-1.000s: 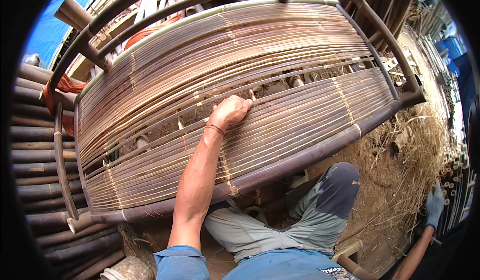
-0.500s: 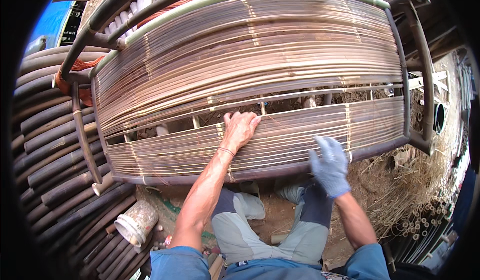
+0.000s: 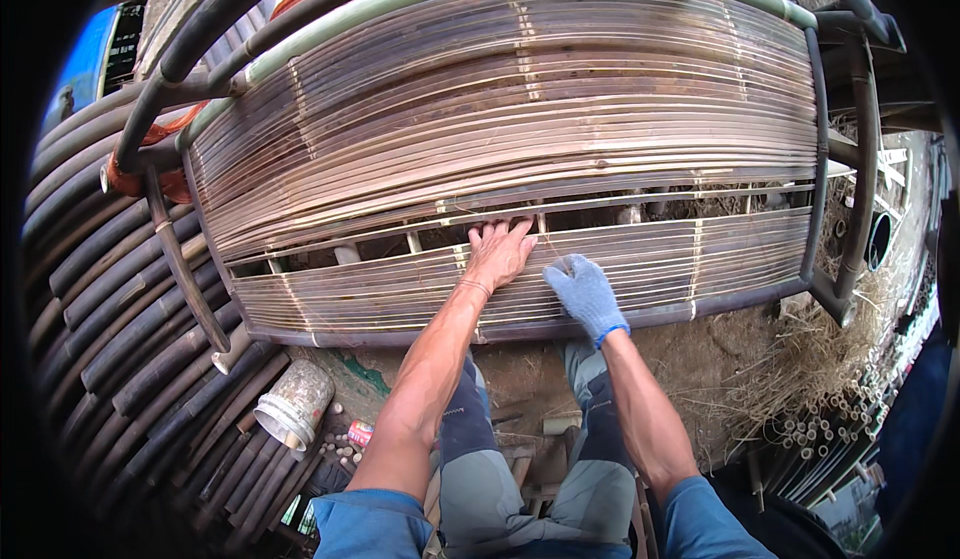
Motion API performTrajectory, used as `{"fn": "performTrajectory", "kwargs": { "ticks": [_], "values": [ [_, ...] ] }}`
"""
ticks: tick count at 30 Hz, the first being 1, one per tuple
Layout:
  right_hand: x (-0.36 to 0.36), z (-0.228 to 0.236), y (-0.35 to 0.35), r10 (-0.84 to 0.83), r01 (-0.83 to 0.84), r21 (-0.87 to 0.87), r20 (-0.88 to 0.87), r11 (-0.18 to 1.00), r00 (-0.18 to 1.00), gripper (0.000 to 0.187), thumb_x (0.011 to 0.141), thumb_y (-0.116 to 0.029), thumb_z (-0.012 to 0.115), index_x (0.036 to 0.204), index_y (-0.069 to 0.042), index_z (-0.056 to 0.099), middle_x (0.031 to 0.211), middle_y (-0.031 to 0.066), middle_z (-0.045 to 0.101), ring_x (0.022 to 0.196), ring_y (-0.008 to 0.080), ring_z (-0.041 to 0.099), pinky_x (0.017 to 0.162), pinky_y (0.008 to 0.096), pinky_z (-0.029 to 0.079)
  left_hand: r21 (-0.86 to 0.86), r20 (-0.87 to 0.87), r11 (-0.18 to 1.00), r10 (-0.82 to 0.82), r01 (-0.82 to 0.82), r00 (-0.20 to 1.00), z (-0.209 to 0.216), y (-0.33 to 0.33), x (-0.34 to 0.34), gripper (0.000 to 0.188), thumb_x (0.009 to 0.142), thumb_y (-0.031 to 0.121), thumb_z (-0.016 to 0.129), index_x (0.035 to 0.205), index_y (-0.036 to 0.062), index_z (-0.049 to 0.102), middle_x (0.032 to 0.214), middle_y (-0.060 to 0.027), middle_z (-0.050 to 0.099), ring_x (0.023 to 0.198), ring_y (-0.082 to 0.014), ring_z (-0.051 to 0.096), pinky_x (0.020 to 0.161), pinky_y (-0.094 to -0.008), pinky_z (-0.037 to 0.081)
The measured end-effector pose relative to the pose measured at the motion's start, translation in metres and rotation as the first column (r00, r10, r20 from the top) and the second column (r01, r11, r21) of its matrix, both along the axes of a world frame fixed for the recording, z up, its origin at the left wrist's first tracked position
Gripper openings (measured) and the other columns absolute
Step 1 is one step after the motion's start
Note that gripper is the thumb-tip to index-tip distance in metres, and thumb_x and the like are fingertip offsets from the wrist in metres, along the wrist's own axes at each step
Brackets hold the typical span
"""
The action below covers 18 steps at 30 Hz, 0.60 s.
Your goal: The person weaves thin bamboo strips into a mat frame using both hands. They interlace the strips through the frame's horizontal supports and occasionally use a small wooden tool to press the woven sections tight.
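Observation:
A long bamboo bench seat (image 3: 400, 304) of thin slats lies across in front of me, with an open lengthwise gap between two bands of slats. A single loose-looking bamboo slat (image 3: 590, 205) runs along that gap. My left hand (image 3: 502, 254), bare, rests flat on the near band, fingers spread over its inner edge. To its right my right hand (image 3: 587, 297), in a grey-blue knitted glove, is closed low over the same band. A thin brownish cord (image 3: 549, 246) rises from its fingertips toward the gap; its far end is hard to make out.
Dark bamboo poles (image 3: 110, 294) are stacked at the left. A dirty white bucket (image 3: 297, 399) stands below the bench's left corner. Cut bamboo tubes (image 3: 825, 424) and straw (image 3: 800, 359) lie at the right. Armrest poles (image 3: 862, 159) rise at the bench's right end.
My right hand has moved left and closed, coming near my left hand. The left hand stays on the gap's edge, its fingers more spread. The view has shifted slightly.

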State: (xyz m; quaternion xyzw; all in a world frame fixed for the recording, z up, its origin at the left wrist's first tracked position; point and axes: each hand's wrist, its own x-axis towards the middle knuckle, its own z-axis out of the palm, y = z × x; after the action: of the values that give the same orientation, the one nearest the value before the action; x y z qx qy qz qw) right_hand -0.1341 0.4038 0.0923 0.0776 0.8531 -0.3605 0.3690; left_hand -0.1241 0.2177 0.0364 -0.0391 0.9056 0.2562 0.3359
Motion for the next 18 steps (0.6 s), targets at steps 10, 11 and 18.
{"fn": "performTrajectory", "kwargs": {
  "ticks": [10, 11, 18],
  "values": [
    [-0.077, 0.058, 0.005, -0.491, 0.586, -0.710, 0.377, 0.392, 0.785, 0.029, 0.097, -0.023, 0.057, 0.091, 0.000, 0.074, 0.103, 0.0164, 0.075, 0.103, 0.0279, 0.070, 0.087, 0.0368, 0.054, 0.055, 0.128, 0.998, -0.004, -0.003, 0.992, 0.002, -0.001, -0.004, 0.038, 0.103, 0.046, 0.041, 0.130, 0.0292, 0.062, 0.146, -0.0210, 0.049, 0.134, -0.0453, 0.041, 0.104, -0.0588, 0.025],
    [-0.089, 0.069, 0.006, -0.462, 0.552, -0.701, 0.346, 0.452, 0.817, 0.029, 0.098, -0.022, 0.056, 0.091, 0.000, 0.074, 0.102, 0.0153, 0.075, 0.099, 0.0268, 0.072, 0.082, 0.0362, 0.056, 0.054, 0.123, 0.999, -0.006, 0.000, 0.992, -0.001, -0.003, -0.003, 0.038, 0.103, 0.047, 0.041, 0.129, 0.0292, 0.062, 0.145, -0.0209, 0.050, 0.133, -0.0454, 0.041, 0.104, -0.0591, 0.026],
    [0.022, 0.047, 0.008, 0.668, -0.610, 0.272, -0.299, 0.744, 0.682, 0.019, 0.093, -0.021, 0.054, 0.079, -0.011, 0.063, 0.071, 0.0090, 0.066, 0.061, 0.0267, 0.070, 0.052, 0.0402, 0.057, 0.107, 0.164, 0.994, -0.004, -0.014, 0.987, 0.011, -0.006, -0.012, 0.033, 0.102, 0.042, 0.045, 0.121, 0.0236, 0.065, 0.135, -0.0066, 0.060, 0.126, -0.0450, 0.050, 0.102, -0.0648, 0.027]
  ]
}}
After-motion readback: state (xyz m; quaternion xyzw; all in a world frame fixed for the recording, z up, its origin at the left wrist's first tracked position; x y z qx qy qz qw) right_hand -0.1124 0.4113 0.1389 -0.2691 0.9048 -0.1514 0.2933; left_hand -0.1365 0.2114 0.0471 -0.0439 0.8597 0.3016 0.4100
